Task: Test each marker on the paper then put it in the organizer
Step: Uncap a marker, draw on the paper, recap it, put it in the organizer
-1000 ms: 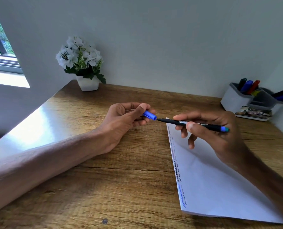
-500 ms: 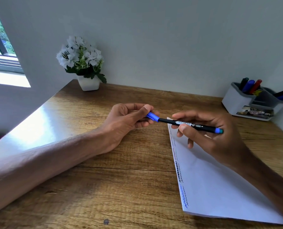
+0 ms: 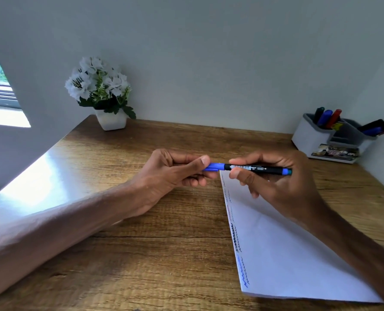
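Blue-capped marker (image 3: 253,169) is held level between both hands above the paper's (image 3: 298,254) far corner, long axis running left to right. Cap end is pinched by the left hand (image 3: 175,173), barrel gripped by the right hand (image 3: 274,182). The organizer (image 3: 310,140) is set far right, nearer the right hand.

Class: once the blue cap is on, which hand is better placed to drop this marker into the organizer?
Right hand: it grips the black marker's barrel and is nearer the white organizer. Left hand only pinches the blue cap.

head cam | worn on head | faces forward-down | near, over desk (image 3: 164,254)
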`<action>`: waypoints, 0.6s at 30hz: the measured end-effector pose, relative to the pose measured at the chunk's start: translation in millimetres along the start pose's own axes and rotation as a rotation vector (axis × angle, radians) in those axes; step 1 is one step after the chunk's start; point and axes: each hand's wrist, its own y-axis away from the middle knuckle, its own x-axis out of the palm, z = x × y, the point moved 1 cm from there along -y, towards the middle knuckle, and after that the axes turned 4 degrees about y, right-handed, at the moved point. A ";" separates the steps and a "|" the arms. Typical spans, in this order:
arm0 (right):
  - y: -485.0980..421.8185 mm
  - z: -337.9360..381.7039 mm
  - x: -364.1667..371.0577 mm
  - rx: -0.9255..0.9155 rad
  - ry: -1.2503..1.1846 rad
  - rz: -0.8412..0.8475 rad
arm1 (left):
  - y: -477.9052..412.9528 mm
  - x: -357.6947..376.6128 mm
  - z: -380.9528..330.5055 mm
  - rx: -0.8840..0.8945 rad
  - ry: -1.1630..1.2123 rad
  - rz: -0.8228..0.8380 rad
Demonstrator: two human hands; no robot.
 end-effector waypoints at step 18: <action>-10.3 -6.8 -35.4 -0.080 0.266 0.035 | -6.1 28.0 -20.1 0.335 -0.152 -0.245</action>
